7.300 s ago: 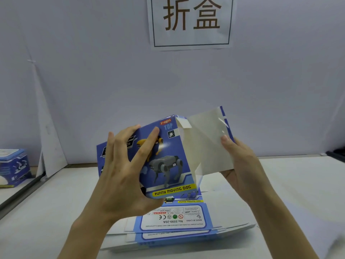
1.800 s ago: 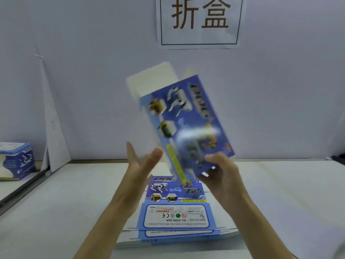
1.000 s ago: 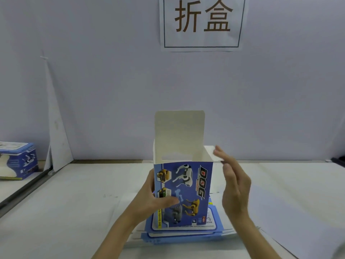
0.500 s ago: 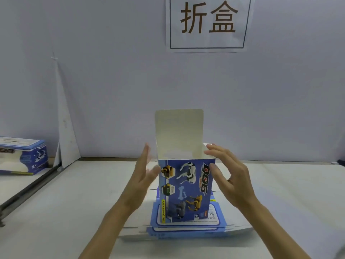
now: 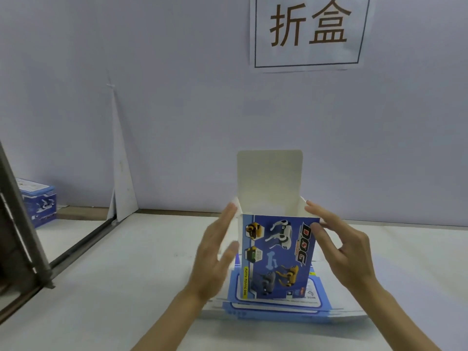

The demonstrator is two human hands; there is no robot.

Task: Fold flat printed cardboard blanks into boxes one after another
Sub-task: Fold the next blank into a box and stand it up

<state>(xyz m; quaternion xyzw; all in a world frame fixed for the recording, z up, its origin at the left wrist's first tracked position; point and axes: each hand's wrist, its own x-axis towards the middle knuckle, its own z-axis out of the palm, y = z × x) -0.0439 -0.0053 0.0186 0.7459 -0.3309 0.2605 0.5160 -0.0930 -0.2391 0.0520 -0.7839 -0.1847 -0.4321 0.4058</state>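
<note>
The box (image 5: pixel 277 257) stands upright, lid up — left hand (image 5: pixel 215 254) straight-fingered just beside it, right hand (image 5: pixel 342 247) loosely spread opposite, thumb touching its top corner.

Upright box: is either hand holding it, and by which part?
Neither grips the box; the right hand touches its top right corner, the left hand lies open beside its left side.

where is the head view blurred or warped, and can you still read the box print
Head view: the left hand is softly motion-smeared around the thumb; the box is sharp enough to read DOG; the sign is crisp; the metal bar at the left edge leans, likely wide-angle warp; light is flat, no glare.
</note>
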